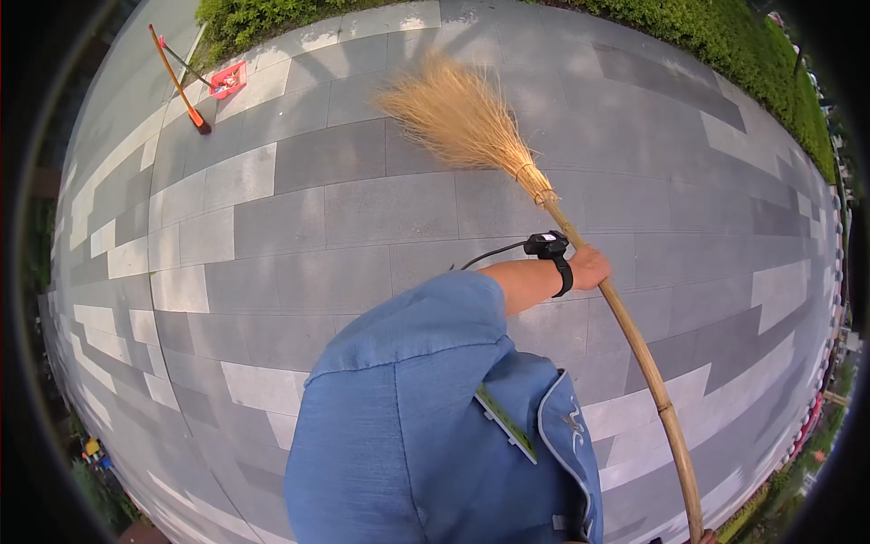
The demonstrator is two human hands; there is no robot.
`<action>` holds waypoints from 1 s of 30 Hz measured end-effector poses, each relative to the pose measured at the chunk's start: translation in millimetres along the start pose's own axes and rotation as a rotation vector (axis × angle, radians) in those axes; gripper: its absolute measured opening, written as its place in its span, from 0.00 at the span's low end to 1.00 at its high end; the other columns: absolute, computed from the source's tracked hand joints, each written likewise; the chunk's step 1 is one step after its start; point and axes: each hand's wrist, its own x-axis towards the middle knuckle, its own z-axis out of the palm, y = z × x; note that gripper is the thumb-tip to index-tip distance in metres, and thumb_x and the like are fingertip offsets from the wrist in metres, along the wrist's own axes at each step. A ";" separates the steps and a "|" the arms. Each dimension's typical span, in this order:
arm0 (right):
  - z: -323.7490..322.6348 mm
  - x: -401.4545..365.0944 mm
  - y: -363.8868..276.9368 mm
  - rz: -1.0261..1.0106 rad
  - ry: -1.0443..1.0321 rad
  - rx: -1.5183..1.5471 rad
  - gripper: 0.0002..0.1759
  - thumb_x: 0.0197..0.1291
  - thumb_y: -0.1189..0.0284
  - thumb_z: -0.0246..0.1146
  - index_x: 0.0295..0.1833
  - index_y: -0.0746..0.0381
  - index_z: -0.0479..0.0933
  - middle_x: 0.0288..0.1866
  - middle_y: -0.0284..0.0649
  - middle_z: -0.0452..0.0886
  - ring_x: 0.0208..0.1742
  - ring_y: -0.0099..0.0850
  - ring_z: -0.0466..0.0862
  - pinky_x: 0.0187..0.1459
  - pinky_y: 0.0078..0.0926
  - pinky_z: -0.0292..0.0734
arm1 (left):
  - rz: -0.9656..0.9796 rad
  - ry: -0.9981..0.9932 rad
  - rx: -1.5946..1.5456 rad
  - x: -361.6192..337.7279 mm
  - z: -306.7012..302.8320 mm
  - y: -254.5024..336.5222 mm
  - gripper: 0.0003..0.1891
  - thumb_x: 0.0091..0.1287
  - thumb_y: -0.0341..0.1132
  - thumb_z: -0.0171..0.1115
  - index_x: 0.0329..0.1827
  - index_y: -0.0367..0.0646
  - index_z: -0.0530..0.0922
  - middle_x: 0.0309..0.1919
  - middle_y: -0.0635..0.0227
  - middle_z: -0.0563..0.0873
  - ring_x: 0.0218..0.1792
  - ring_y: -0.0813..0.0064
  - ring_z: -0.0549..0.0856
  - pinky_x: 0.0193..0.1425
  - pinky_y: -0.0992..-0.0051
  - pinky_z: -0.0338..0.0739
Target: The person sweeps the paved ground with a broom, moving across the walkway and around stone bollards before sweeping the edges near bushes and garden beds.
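The left hand (590, 268) is clamped around the bamboo handle (666, 408) of a straw broom (545, 192), just below its binding. Only a sliver of the right hand (710, 537) shows at the handle's lower end, so I cannot tell its grip. The bristles (458, 113) fan out ahead over the grey paving (367, 208); whether they touch it is unclear. The step in hand looks like a sweeping stroke. The next move seems to call for a firm hold and bristles pressed flat against the slabs.
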 end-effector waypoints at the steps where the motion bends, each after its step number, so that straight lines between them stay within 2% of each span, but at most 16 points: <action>1: 2.3 1.6 20.1 -0.022 0.024 -0.004 0.13 0.55 0.69 0.44 0.19 0.56 0.55 0.12 0.30 0.50 0.16 0.24 0.54 0.25 0.27 0.55 | -0.012 0.015 0.032 29.3 4.8 -22.3 0.01 0.44 0.30 0.58 0.20 0.48 0.76 0.18 0.68 0.78 0.29 0.64 0.79 0.35 0.65 0.68; 2: 1.7 11.6 39.9 -0.042 0.046 -0.003 0.12 0.54 0.69 0.44 0.19 0.56 0.56 0.12 0.30 0.50 0.16 0.24 0.54 0.25 0.27 0.55 | 0.015 0.027 0.069 50.4 -9.8 -32.3 0.01 0.44 0.30 0.58 0.20 0.48 0.76 0.19 0.68 0.78 0.29 0.64 0.79 0.36 0.65 0.68; 3: -7.7 24.8 54.0 -0.094 0.201 -0.160 0.13 0.56 0.70 0.43 0.19 0.56 0.55 0.12 0.30 0.50 0.16 0.25 0.54 0.25 0.28 0.56 | 0.038 0.033 0.108 64.2 -29.4 -35.7 0.01 0.44 0.30 0.58 0.20 0.48 0.76 0.19 0.68 0.78 0.29 0.64 0.79 0.36 0.65 0.68; 7: -83.0 133.9 84.3 0.117 0.237 0.038 0.13 0.56 0.70 0.44 0.19 0.57 0.55 0.13 0.31 0.50 0.17 0.25 0.55 0.25 0.29 0.56 | 0.048 -0.014 0.249 98.6 -59.6 -24.1 0.03 0.44 0.34 0.59 0.22 0.49 0.77 0.20 0.67 0.80 0.30 0.65 0.80 0.35 0.66 0.70; 10: -128.0 215.4 117.8 0.248 0.279 0.181 0.13 0.56 0.70 0.44 0.20 0.57 0.56 0.13 0.31 0.51 0.17 0.26 0.55 0.26 0.29 0.57 | -0.068 -0.010 0.227 83.3 -89.4 -26.6 0.10 0.42 0.39 0.63 0.25 0.48 0.74 0.19 0.69 0.77 0.29 0.67 0.78 0.35 0.67 0.65; 12: -116.1 261.0 179.1 0.488 -0.170 0.540 0.12 0.55 0.71 0.44 0.21 0.58 0.56 0.14 0.32 0.52 0.19 0.27 0.57 0.28 0.31 0.59 | -0.226 -0.009 0.228 58.8 -115.1 -48.8 0.15 0.39 0.44 0.66 0.26 0.47 0.74 0.20 0.68 0.76 0.32 0.67 0.77 0.35 0.67 0.63; 14: -39.7 280.8 253.9 0.494 -0.088 0.261 0.17 0.60 0.78 0.43 0.18 0.58 0.54 0.10 0.29 0.50 0.12 0.19 0.52 0.18 0.19 0.51 | -0.375 0.048 0.283 25.3 -127.9 -89.3 0.17 0.38 0.46 0.66 0.25 0.46 0.74 0.22 0.67 0.77 0.34 0.66 0.77 0.36 0.66 0.63; 15: 1.0 279.8 291.9 0.555 -0.239 0.321 0.16 0.59 0.79 0.42 0.18 0.59 0.55 0.10 0.29 0.49 0.12 0.18 0.51 0.17 0.19 0.51 | -0.501 0.059 0.272 6.1 -130.0 -116.5 0.15 0.40 0.44 0.65 0.26 0.46 0.74 0.24 0.67 0.77 0.36 0.65 0.77 0.38 0.65 0.64; 16: 50.6 272.0 327.8 0.553 -0.162 0.248 0.16 0.59 0.78 0.43 0.18 0.59 0.56 0.09 0.28 0.50 0.11 0.19 0.52 0.17 0.19 0.51 | -0.640 0.034 0.342 -15.0 -134.7 -140.8 0.13 0.43 0.41 0.64 0.28 0.44 0.75 0.26 0.67 0.77 0.39 0.65 0.76 0.44 0.59 0.64; 17: 91.5 264.4 369.3 0.642 -0.316 0.352 0.13 0.60 0.76 0.45 0.21 0.62 0.63 0.09 0.28 0.51 0.11 0.19 0.53 0.17 0.18 0.53 | -0.744 0.072 0.429 -36.3 -141.2 -161.9 0.10 0.45 0.38 0.62 0.30 0.45 0.76 0.29 0.67 0.78 0.43 0.64 0.75 0.50 0.51 0.62; 18: 137.1 248.7 405.4 0.734 -0.282 0.319 0.11 0.59 0.75 0.47 0.24 0.64 0.66 0.09 0.27 0.52 0.11 0.19 0.53 0.18 0.18 0.53 | -0.902 0.095 0.393 -55.4 -146.0 -181.2 0.09 0.46 0.35 0.61 0.31 0.48 0.76 0.33 0.69 0.78 0.45 0.64 0.74 0.52 0.43 0.59; 19: 180.7 229.1 443.8 0.769 -0.422 0.326 0.09 0.58 0.75 0.48 0.26 0.63 0.68 0.10 0.27 0.53 0.12 0.19 0.55 0.19 0.19 0.54 | -1.013 0.143 0.403 -73.6 -151.5 -205.0 0.09 0.47 0.33 0.59 0.33 0.51 0.77 0.35 0.70 0.78 0.46 0.65 0.73 0.51 0.40 0.58; 20: 234.7 199.1 465.9 0.759 -0.432 0.230 0.08 0.58 0.75 0.48 0.28 0.61 0.69 0.11 0.28 0.54 0.13 0.19 0.56 0.20 0.20 0.54 | -1.248 0.179 0.317 -97.9 -149.1 -243.5 0.09 0.49 0.32 0.58 0.34 0.52 0.77 0.36 0.69 0.78 0.47 0.65 0.73 0.53 0.40 0.57; 22: 319.4 161.8 500.2 0.795 -0.565 0.226 0.06 0.58 0.76 0.48 0.29 0.60 0.68 0.12 0.28 0.55 0.14 0.20 0.57 0.21 0.20 0.56 | -1.379 0.152 0.315 -130.1 -171.1 -293.8 0.09 0.50 0.30 0.56 0.35 0.53 0.77 0.38 0.69 0.77 0.48 0.66 0.73 0.54 0.41 0.56; 27: 420.1 163.0 542.8 0.711 -0.509 0.204 0.05 0.58 0.76 0.48 0.30 0.60 0.68 0.12 0.29 0.56 0.14 0.20 0.58 0.22 0.20 0.59 | -1.316 0.087 0.358 -81.0 -258.5 -389.7 0.09 0.52 0.31 0.55 0.35 0.54 0.78 0.38 0.69 0.77 0.49 0.66 0.72 0.58 0.47 0.55; 30: 434.5 165.9 549.7 0.652 -0.320 0.141 0.05 0.58 0.76 0.48 0.29 0.60 0.67 0.11 0.28 0.55 0.14 0.20 0.58 0.23 0.20 0.59 | -1.119 0.006 0.433 -31.1 -285.8 -448.4 0.07 0.51 0.33 0.56 0.32 0.53 0.79 0.35 0.66 0.78 0.46 0.65 0.73 0.57 0.48 0.56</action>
